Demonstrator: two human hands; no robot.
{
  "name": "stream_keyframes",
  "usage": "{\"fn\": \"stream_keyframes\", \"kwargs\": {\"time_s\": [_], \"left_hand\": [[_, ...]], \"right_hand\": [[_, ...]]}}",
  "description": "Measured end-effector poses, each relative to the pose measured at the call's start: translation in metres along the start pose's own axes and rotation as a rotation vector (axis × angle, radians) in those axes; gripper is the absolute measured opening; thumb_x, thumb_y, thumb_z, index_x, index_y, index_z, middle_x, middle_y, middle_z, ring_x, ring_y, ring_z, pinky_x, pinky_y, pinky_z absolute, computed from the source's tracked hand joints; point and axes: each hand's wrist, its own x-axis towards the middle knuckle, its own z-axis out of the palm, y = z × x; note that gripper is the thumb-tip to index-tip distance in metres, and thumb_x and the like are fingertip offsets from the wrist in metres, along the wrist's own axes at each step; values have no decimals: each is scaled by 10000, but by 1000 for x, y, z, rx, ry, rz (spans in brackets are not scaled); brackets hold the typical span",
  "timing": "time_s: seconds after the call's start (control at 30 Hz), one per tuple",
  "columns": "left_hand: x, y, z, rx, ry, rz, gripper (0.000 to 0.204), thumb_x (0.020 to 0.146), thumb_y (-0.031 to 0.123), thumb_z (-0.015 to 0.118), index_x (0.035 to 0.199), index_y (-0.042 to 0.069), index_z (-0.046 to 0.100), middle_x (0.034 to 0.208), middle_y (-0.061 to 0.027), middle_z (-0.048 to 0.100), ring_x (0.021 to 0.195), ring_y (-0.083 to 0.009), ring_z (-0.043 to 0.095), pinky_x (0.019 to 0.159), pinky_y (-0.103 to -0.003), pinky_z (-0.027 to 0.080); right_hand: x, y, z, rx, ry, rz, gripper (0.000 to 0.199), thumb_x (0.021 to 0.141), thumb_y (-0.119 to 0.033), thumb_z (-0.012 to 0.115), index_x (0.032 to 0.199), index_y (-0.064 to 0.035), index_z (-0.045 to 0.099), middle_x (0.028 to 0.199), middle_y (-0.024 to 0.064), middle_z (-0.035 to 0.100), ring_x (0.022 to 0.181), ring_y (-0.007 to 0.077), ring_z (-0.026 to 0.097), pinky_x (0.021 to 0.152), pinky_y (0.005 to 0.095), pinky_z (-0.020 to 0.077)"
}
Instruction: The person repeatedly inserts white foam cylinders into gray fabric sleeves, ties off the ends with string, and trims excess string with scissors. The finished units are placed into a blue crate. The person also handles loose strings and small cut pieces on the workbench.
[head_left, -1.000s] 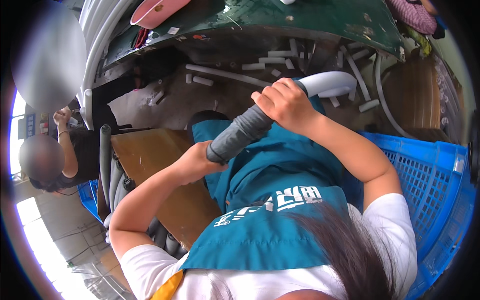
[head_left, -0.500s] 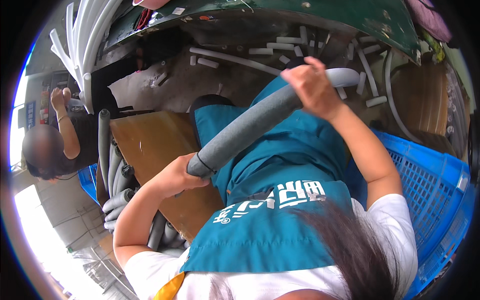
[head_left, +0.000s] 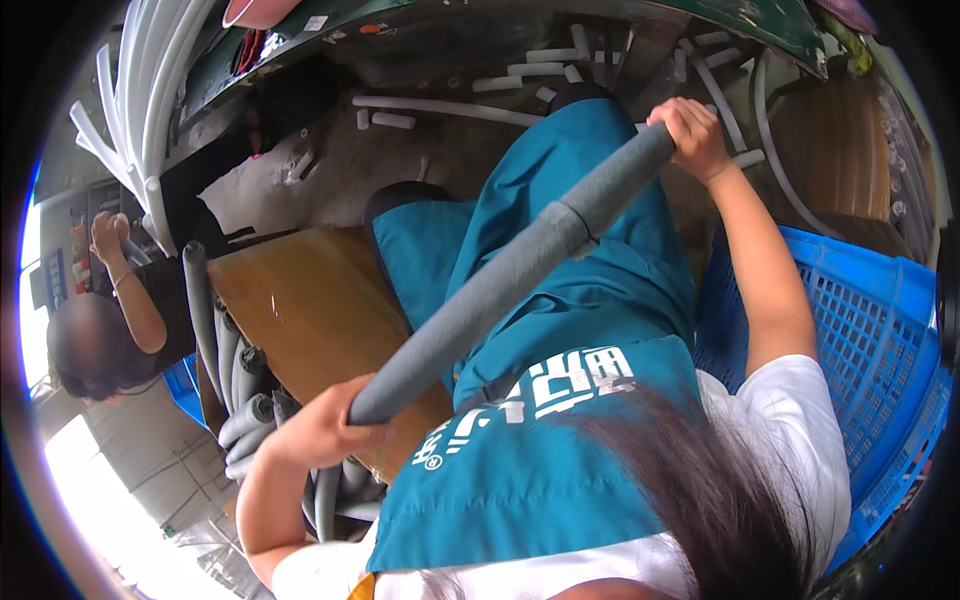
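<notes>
A long grey fabric-covered tube (head_left: 470, 305) slants across my lap, from lower left to upper right. My left hand (head_left: 325, 428) is wrapped round its lower end. Around the upper end close the fingers of my right hand (head_left: 690, 138). A thin dark band (head_left: 578, 222) rings the tube, nearer my right hand than my left. Beneath it lies my teal apron (head_left: 530, 480), covering my legs.
At my left stand a brown board (head_left: 300, 290) and several grey tubes (head_left: 228, 350). A blue plastic crate (head_left: 850, 310) is at my right. White foam pieces (head_left: 540, 69) litter the floor ahead. Another person (head_left: 130, 310) sits at far left by long white tubes (head_left: 145, 110).
The dark band has gone from beside my left hand to well up the tube. My right hand has moved right, my left slightly down-left. The white foam end past my right hand no longer shows.
</notes>
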Motion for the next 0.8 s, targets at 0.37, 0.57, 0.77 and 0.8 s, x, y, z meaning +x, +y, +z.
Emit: {"fn": "stream_keyframes", "kwargs": {"time_s": [0.37,0.57,0.77,0.8], "left_hand": [[58,47,-1,-293,-94,-10,500,685,174,814,1074,3,550,896,-98,627,812,-200,656,788,-342,535],[59,52,8,-369,-68,15,375,700,115,733,1004,-5,549,795,-68,600,650,-159,610,622,-298,517],[17,18,18,-372,58,54,407,683,136,702,1025,-6,533,753,-58,567,590,-131,551,549,-269,462],[10,11,24,-361,65,53,410,684,126,698,1032,-6,529,751,-60,566,589,-130,550,545,-267,457]], "right_hand": [[101,-112,-5,78,186,-158,186,794,-142,640,970,-93,604,950,64,643,887,245,644,854,405,511],[110,-176,6,249,213,-279,200,754,-153,690,908,-99,574,786,65,620,700,219,659,701,364,572],[65,-54,29,50,199,-268,168,728,-129,704,846,-102,589,736,50,605,696,219,656,619,337,545],[59,-46,17,91,134,-238,164,727,-94,676,849,-89,567,747,61,596,698,232,647,616,334,533]]}}
